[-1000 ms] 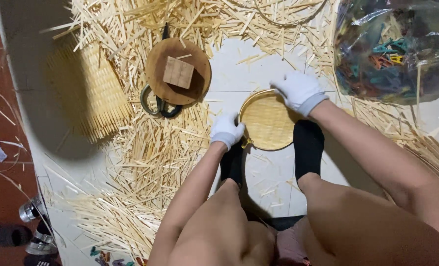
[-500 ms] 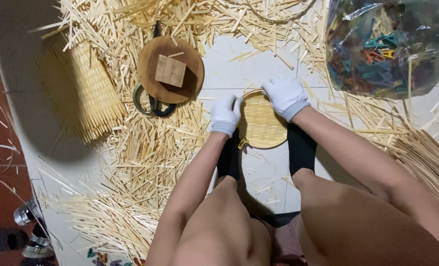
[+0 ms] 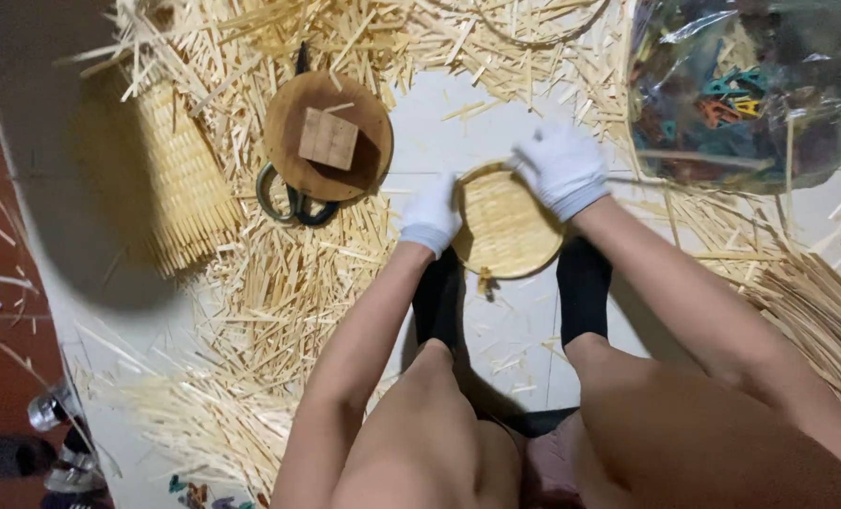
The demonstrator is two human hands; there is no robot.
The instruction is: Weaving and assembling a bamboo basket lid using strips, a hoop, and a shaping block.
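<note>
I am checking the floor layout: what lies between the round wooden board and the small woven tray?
In the head view, only pale floor tile with a few loose straw strips lies between the round wooden board and woven tray.

My white-gloved left hand and white-gloved right hand curl closed, bare forearms stretched forward, fingers pointing inward.

Your clearest room is the bare white tiled floor above the round woven bamboo tray; loose bamboo strips crowd the left, a clear plastic bag of coloured clips blocks the right.
</note>
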